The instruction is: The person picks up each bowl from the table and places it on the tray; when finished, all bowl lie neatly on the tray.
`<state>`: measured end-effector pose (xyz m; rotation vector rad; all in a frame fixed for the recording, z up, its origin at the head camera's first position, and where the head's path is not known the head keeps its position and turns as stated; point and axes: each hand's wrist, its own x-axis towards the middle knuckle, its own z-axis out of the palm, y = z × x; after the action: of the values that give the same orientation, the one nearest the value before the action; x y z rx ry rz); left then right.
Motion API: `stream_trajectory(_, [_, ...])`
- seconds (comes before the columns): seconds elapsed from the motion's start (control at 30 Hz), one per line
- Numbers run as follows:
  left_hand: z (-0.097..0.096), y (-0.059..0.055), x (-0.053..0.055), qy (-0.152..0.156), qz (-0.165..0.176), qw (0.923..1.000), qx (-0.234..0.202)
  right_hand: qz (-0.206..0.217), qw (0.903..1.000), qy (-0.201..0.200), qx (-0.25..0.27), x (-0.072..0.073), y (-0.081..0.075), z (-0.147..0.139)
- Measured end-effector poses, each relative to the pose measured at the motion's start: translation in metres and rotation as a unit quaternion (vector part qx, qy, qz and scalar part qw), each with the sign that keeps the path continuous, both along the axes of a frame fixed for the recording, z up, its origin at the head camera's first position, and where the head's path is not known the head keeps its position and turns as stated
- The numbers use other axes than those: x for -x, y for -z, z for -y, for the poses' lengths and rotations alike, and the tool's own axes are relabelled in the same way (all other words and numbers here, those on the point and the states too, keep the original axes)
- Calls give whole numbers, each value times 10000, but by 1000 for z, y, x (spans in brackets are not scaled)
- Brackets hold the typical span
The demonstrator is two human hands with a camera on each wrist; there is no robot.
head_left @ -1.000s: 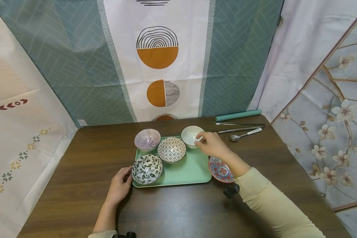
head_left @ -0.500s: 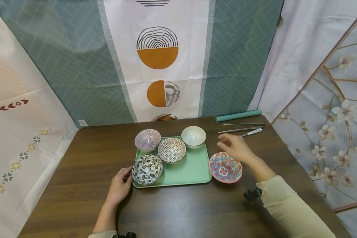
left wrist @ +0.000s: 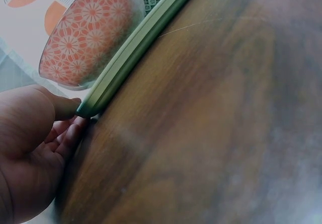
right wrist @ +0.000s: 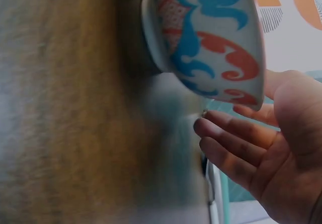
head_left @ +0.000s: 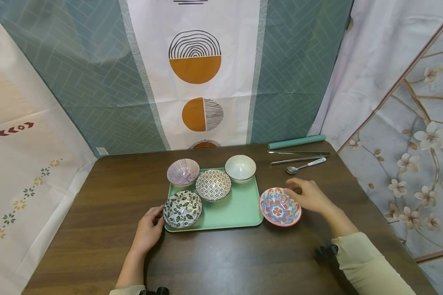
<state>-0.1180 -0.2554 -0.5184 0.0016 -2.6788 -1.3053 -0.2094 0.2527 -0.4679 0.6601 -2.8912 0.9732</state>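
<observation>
My left hand is at the near left corner of the light green tray. In the left wrist view its thumb lies on the tray's corner with the fingers under the edge, pinching it. Just beside it on the tray stands a leaf-patterned bowl, whose outside shows red flowers. My right hand is at the far right rim of a red and blue patterned bowl on the table. Its thumb overlaps the rim, while the other fingers extend loosely, apart from the bowl's wall.
On the tray are also a purple-striped bowl, a lattice-patterned bowl and a white bowl. A spoon, metal tongs and a green roll lie at the back right. Curtains hang behind the brown table.
My right hand has moved from the white bowl rightward and nearer, to the rim of the red and blue bowl. The left hand has stayed at the tray corner.
</observation>
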Motion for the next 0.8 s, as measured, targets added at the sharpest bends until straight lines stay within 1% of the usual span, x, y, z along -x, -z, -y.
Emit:
stream_trajectory(0.2, [-1,-1,-1,-12,14,10000,2,37,9999,-38,87,-4,8,-2])
stream_trajectory(0.47, [0,-1,-1,-36,27,10000,-11,73,9991,-265,308,-4,8,-3])
stream_trajectory(0.6, [0,0,0,-32,19,10000,-17,38,9990,-244,368,-4,6,-2])
stream_trajectory(0.8, [1,0,0,-13,37,10000,-28,149,9975,-127,682,0,-2,8])
